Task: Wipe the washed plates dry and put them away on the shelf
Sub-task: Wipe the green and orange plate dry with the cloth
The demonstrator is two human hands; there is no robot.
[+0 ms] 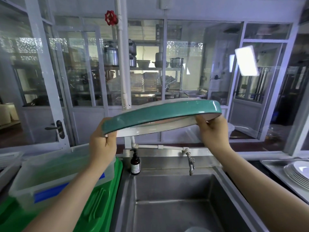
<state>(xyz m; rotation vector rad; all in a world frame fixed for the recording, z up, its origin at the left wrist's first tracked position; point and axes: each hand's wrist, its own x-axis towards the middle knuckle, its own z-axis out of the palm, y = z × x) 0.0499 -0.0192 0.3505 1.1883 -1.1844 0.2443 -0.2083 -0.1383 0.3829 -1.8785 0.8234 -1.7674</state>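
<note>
Steel sink (175,198) fills the bottom middle, tap (190,162) at its back rim, brown pump bottle (135,164) just left of that. Lower left: clear plastic bin (55,178) sitting on a green crate (100,206). Red valve wheel (110,17) up top on the white pipe (122,56).

Two bare forearms, no sleeves anywhere along their visible length, entering from about 7 and 5 o'clock. Left hand (102,142) bare: no glove, no ring or band on the part that shows, wrist without watch or bracelet. Right hand (213,131) likewise bare, ungloved, wrist unadorned. Knuckles and backs of both seen from behind; fingernails mostly hidden. No markings visible on either arm.
</note>
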